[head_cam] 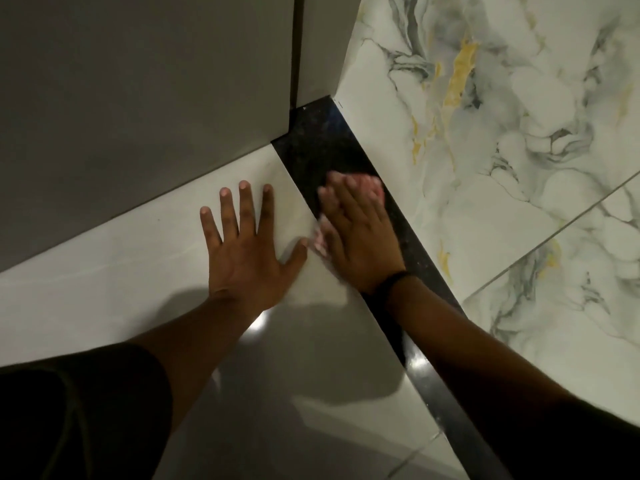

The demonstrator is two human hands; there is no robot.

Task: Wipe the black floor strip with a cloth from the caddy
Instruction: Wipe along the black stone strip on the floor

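The black floor strip [311,147] runs from the wall corner at the top centre down to the lower right, between pale tiles and marbled tiles. My right hand [356,233] lies flat on the strip, blurred, pressing a pinkish cloth [372,187] whose edges show past the fingertips and beside the thumb. My left hand [246,251] rests palm down with fingers spread on the pale tile just left of the strip, holding nothing. A dark band circles my right wrist. The caddy is not in view.
A grey wall [145,98] fills the upper left and meets a narrow return [322,46] at the strip's far end. White marbled tiles with grey and yellow veins [519,133] spread to the right. Glossy pale floor [104,271] lies at the left.
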